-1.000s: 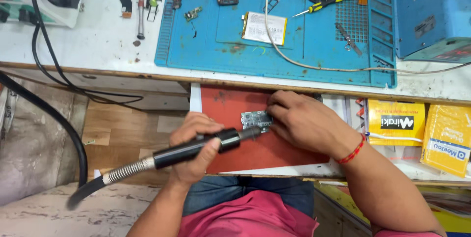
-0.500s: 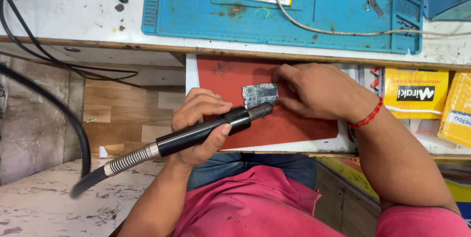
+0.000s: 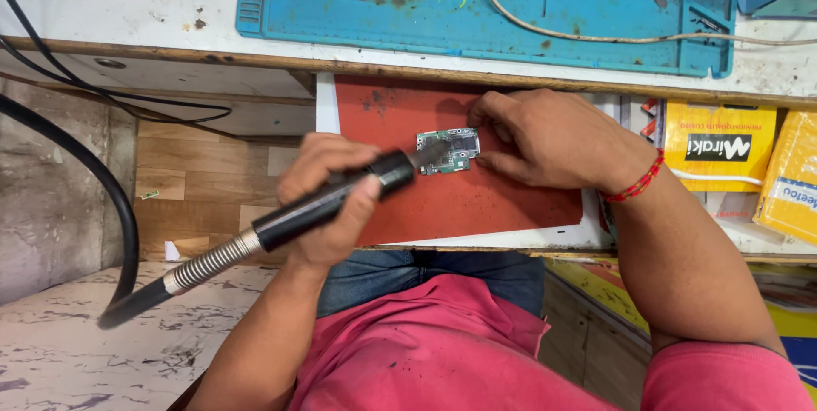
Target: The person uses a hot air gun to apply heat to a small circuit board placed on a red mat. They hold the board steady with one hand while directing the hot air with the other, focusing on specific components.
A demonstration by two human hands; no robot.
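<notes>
Gripping a black rotary-tool handpiece (image 3: 328,200), the left hand (image 3: 328,198) has its fingers wrapped tight around the barrel, thumb laid along the top. The handpiece slants from 8 o'clock up toward 2 o'clock, and its blurred tip meets the left edge of a small green circuit board (image 3: 449,151). A coiled metal spring sleeve (image 3: 208,259) leaves the rear of the handpiece and runs into a thick black flexible shaft (image 3: 102,198) that curves up toward 10 o'clock.

The right hand (image 3: 553,139), with a red thread bracelet (image 3: 634,185) at the wrist, lies at 3 o'clock of the circuit board, fingertips pinched on its right edge and pressing it flat.

The circuit board rests on a red mat (image 3: 477,202), close to the middle of the picture, on a pull-out shelf just below the front edge of the desk (image 3: 128,11). At 12 o'clock of the board, on the desk, lies a blue work mat (image 3: 528,11) crossed by a pale cable (image 3: 596,37). At 3 o'clock, beyond the right wrist, sit yellow packets (image 3: 723,143). Thin black cables (image 3: 111,96) hang under the desk at 10 o'clock. A pink shirt (image 3: 442,351) and blue jeans (image 3: 425,271) fill the 6 o'clock side.
</notes>
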